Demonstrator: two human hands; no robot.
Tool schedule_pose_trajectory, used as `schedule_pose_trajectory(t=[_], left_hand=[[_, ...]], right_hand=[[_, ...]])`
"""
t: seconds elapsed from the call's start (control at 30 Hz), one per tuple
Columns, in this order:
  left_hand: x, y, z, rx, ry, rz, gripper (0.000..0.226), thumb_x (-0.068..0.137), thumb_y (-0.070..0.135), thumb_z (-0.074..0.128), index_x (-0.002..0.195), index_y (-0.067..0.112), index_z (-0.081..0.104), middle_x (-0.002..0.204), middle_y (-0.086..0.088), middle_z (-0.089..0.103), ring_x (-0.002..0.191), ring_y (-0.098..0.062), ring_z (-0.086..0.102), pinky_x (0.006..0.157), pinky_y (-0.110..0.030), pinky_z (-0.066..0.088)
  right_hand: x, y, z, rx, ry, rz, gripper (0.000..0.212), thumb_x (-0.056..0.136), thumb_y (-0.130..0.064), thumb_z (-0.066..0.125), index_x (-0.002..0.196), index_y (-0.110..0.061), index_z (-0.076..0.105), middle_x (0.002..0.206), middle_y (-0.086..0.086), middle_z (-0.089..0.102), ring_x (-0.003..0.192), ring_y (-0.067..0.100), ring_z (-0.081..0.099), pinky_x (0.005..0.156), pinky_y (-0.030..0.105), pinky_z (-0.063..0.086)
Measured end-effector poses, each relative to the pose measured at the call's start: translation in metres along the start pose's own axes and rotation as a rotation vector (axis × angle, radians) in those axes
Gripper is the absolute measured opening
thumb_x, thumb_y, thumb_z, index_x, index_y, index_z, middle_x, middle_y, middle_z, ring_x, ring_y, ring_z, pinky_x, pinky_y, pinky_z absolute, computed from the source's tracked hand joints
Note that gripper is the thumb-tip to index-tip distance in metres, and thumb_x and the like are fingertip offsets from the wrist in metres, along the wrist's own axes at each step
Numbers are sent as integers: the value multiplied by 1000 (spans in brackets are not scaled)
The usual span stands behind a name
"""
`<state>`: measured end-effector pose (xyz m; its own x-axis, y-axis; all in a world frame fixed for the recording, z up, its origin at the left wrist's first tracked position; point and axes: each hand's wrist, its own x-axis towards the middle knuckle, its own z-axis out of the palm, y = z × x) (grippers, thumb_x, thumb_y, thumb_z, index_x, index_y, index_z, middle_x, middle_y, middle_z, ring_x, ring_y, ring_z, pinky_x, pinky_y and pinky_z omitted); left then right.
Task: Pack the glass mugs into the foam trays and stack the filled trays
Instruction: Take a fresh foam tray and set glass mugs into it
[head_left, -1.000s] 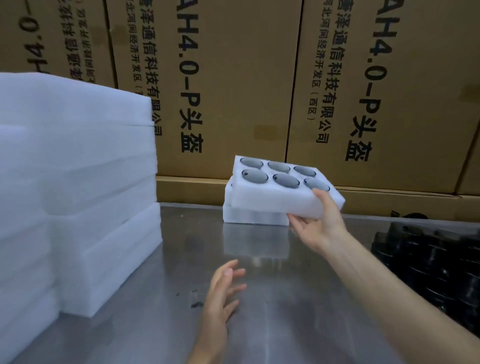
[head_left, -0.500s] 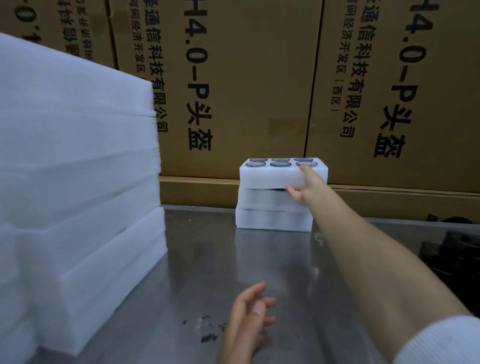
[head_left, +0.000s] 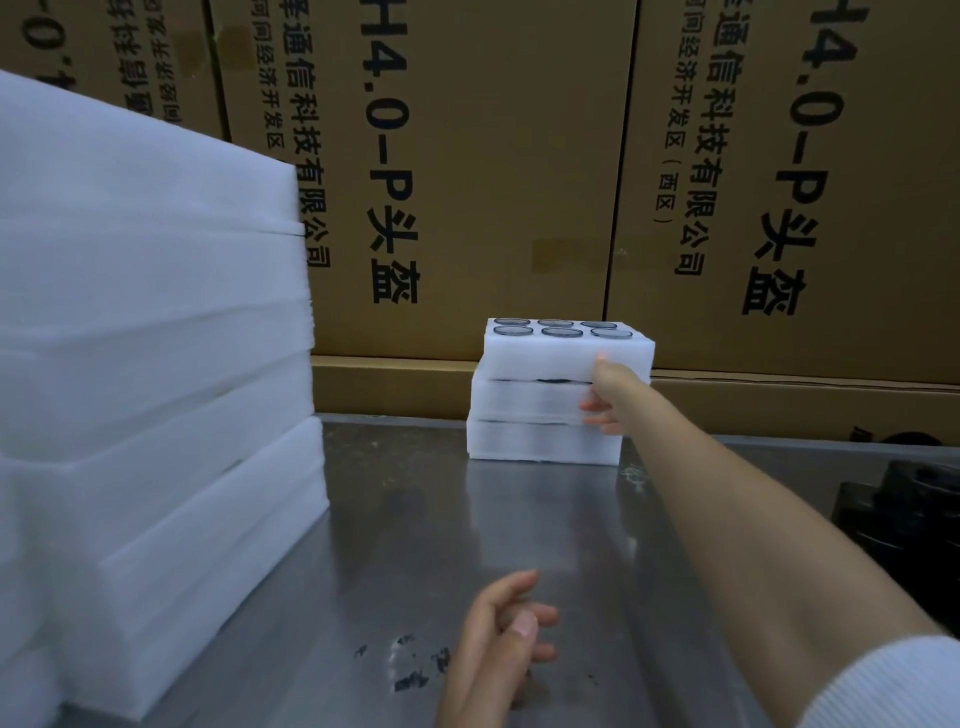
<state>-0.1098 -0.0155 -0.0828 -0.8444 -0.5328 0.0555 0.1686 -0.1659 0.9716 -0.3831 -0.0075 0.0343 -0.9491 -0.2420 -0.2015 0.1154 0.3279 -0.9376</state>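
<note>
Three white foam trays stand stacked at the back of the steel table. The top tray shows the round rims of several glass mugs in its holes. The middle tray and bottom tray sit slightly offset beneath it. My right hand reaches out and touches the stack's front face, one finger on the top tray and the others on the middle one. My left hand hovers low over the table near me, fingers loosely curled, holding nothing.
A tall pile of empty white foam trays fills the left side of the table. Dark stacked objects sit at the right edge. Large cardboard boxes form a wall right behind the table.
The filled tray, held tilted above the stack a second ago, now lies flat on top. My right hand slid from its corner to the stack's front. My left hand curled and drew nearer.
</note>
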Motion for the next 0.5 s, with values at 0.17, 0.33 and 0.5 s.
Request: schedule_pose_trajectory(t=[0.17, 0.33, 0.5], left_hand=[[-1, 2, -1, 28, -9, -11, 40, 58, 31, 40, 94, 24, 56, 77, 9, 64, 57, -5, 56, 52, -18, 34], [-7, 7, 1, -57, 32, -23, 23, 86, 38, 48, 96, 21, 60, 81, 4, 63, 68, -14, 53, 62, -26, 34], [-18, 9, 1, -149, 120, 32, 24, 96, 27, 40, 99, 21, 63, 89, 1, 64, 80, -16, 55, 73, -28, 40]], right_hand=[[2, 23, 6, -44, -36, -70, 40, 101, -39, 33, 87, -9, 54, 90, 5, 55, 77, 22, 55, 72, 30, 43], [-18, 97, 22, 51, -27, -184, 33, 96, -19, 44, 66, -13, 55, 69, 4, 57, 63, 20, 51, 60, 28, 37], [-86, 141, 7, -346, 131, -444, 33, 94, -30, 47, 67, -17, 61, 65, -7, 65, 73, 17, 62, 64, 28, 41]])
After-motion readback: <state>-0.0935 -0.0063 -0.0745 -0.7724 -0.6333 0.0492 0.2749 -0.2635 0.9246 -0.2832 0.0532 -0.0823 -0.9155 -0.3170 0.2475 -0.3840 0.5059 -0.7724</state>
